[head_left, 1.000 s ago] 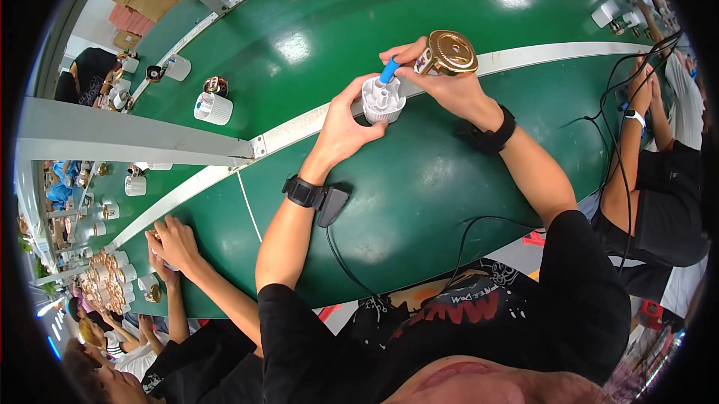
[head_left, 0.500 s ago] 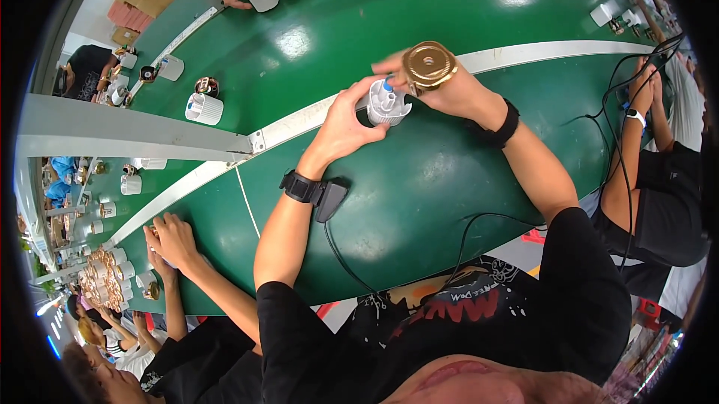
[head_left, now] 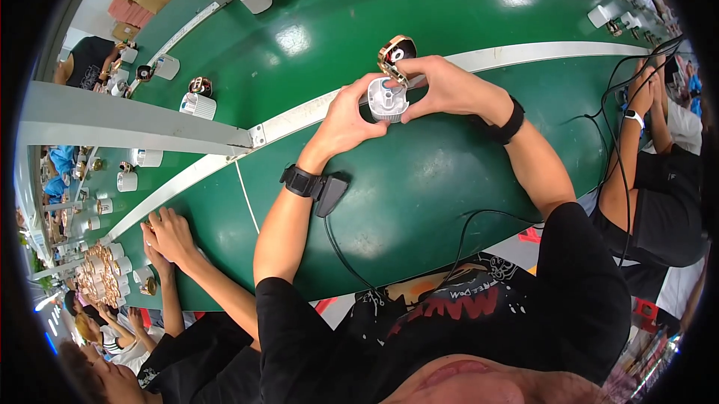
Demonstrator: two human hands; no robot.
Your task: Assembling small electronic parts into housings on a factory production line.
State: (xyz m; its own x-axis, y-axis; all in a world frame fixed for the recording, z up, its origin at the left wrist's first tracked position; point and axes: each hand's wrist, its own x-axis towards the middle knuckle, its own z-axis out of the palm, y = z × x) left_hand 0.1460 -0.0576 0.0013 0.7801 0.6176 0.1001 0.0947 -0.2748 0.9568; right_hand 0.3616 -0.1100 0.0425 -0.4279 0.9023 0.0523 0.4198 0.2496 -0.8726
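Wrapped round the left side of a white ribbed housing (head_left: 387, 107) is my left hand (head_left: 346, 121), fingers behind and thumb in front. The housing stands upright with its open, moulded inside facing up. My right hand (head_left: 449, 89) curves over its right side, the thumb at the rim and the fingertips reaching toward the inside. Behind those fingertips, a gold-rimmed cap (head_left: 397, 52) tilts up from the housing, showing its dark underside with a white ring. The right fingers partly hide where cap and housing meet.
A pale metal rail (head_left: 292, 128) crosses the green table (head_left: 389, 194), with a metal post (head_left: 135, 131) at left. Similar housings (head_left: 198, 106) sit beyond the rail. A co-worker's hands (head_left: 171, 238) are at left. Black cables (head_left: 610, 104) hang at right.
My right hand has turned over and come down to the housing. The gold cap, earlier top up in that hand, now tilts behind the housing with its underside showing.
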